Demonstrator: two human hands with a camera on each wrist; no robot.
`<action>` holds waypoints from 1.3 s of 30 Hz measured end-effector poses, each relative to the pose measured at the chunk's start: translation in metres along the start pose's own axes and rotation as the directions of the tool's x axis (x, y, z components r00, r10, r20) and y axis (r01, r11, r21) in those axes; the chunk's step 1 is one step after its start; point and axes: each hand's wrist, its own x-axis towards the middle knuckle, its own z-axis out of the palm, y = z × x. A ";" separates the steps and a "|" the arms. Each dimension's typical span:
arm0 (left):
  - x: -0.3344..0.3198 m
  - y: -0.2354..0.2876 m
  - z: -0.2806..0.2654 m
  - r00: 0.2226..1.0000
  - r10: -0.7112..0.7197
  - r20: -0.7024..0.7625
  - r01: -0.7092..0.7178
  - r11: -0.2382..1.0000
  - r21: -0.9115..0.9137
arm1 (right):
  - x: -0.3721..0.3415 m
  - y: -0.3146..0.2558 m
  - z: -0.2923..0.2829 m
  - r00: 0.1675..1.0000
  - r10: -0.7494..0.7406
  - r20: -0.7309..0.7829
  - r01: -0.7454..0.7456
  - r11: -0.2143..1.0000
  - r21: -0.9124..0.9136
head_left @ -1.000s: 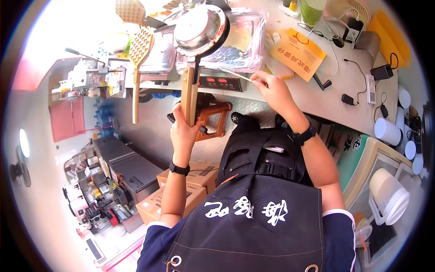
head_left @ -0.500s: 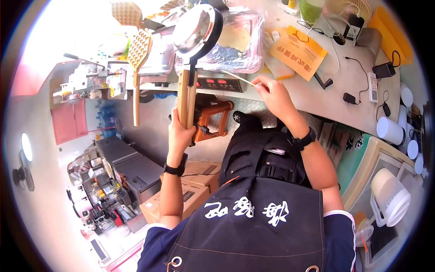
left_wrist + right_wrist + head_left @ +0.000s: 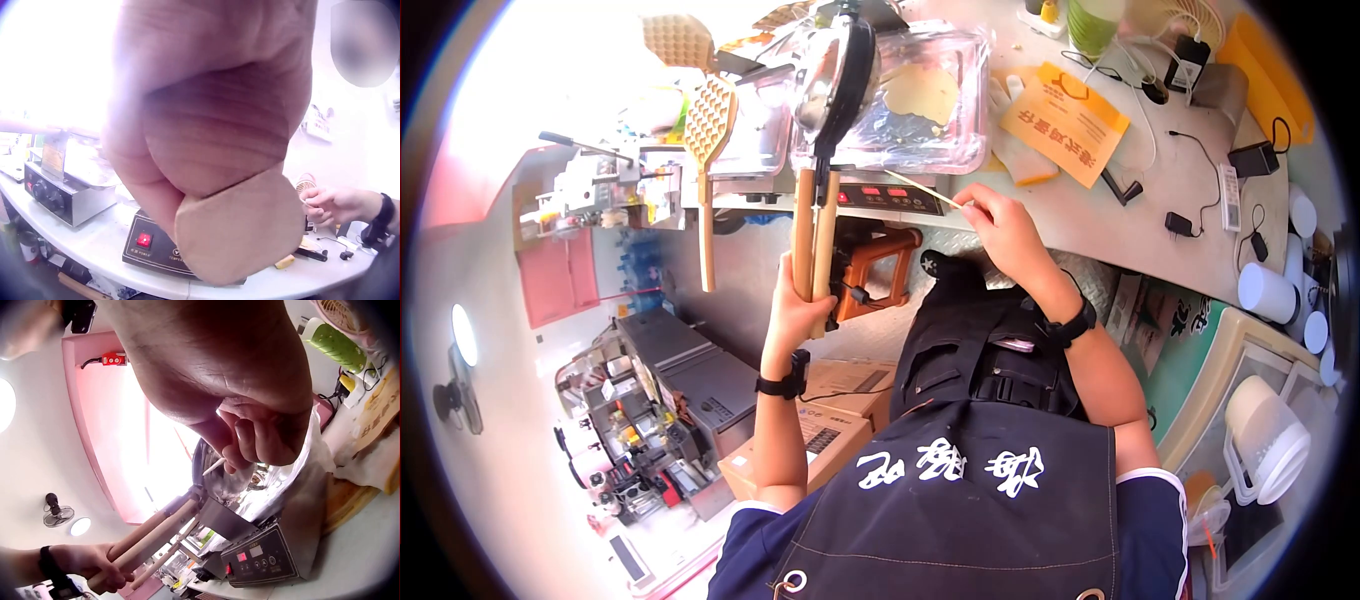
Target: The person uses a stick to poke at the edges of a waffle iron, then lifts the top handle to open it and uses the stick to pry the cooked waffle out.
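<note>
My left hand [image 3: 796,305] grips the two wooden handles [image 3: 803,240] of a round metal waffle pan [image 3: 840,85]. The pan is turned nearly on edge above the heating unit, its dark rim facing right. In the left wrist view, fingers wrap the thick rounded handle end [image 3: 244,231]. My right hand [image 3: 1005,230] pinches a thin pale stick [image 3: 920,188] between thumb and fingers. The stick points left towards the pan, in front of a film-wrapped tray [image 3: 970,150] with a pale flat patch [image 3: 925,92]. The right wrist view shows the stick tip [image 3: 214,465] overlapping the pan.
The heater's control panel [image 3: 890,197] faces the counter edge. Left of the pan, another honeycomb-patterned pan [image 3: 710,115] with a long handle juts over the edge. To the right lie an orange paper bag [image 3: 1065,120], cables and a white remote [image 3: 1229,197]. An orange stool [image 3: 880,275] stands below.
My left hand has rolled the pan from its flat metal back showing to nearly edge-on, so both handles now show side by side. My right hand keeps pinching the stick in about the same place.
</note>
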 end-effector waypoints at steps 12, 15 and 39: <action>-0.006 0.002 0.035 0.934 0.177 -0.309 0.026 0.831 0.556 | 0.007 0.009 -0.005 0.996 0.020 -0.088 -0.020 1.000 0.010; -0.006 0.003 0.042 0.925 0.193 -0.328 0.023 0.831 0.556 | 0.017 0.003 -0.006 0.990 -0.008 -0.142 0.007 1.000 -0.011; -0.008 0.004 0.049 0.901 0.203 -0.384 0.040 0.841 0.539 | 0.110 -0.051 -0.005 0.889 -0.457 -0.034 0.324 0.679 -0.659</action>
